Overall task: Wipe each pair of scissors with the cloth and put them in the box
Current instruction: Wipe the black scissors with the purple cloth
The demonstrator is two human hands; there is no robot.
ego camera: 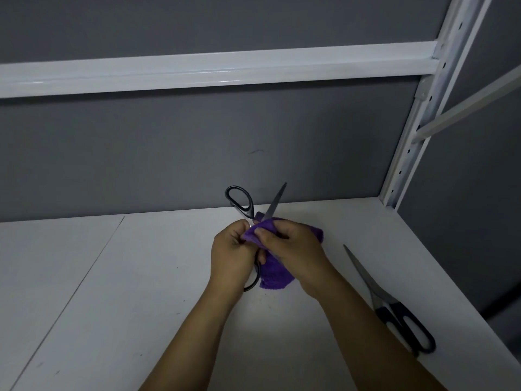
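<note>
Both forearms rise from the bottom edge of the frame and meet at its centre, over the white shelf (112,277). The left hand (232,249) is turned with its back to the camera, its fingers curled round the middle of a pair of black-handled scissors (275,203). The right hand (293,249) sits just beside it, touching it, with thumb and fingers pinching a purple cloth (275,273) against the scissors where the two hands meet.

These scissors are spread wide. One black handle loop stands above the left hand, one grey blade points up and right past the cloth, and the other loop shows below the left hand. The second blade is hidden by cloth and fingers. The cloth looks fluffy; it bunches under the right hand and hangs down to the shelf between the wrists.

A second pair of scissors (400,314) lies flat at the lower right, closed, well apart from the hands, with black and white handles toward the camera and its tip pointing up-left. Behind stand a grey wall (169,150), a white crossbar (197,69) and a slotted white upright (423,108).
</note>
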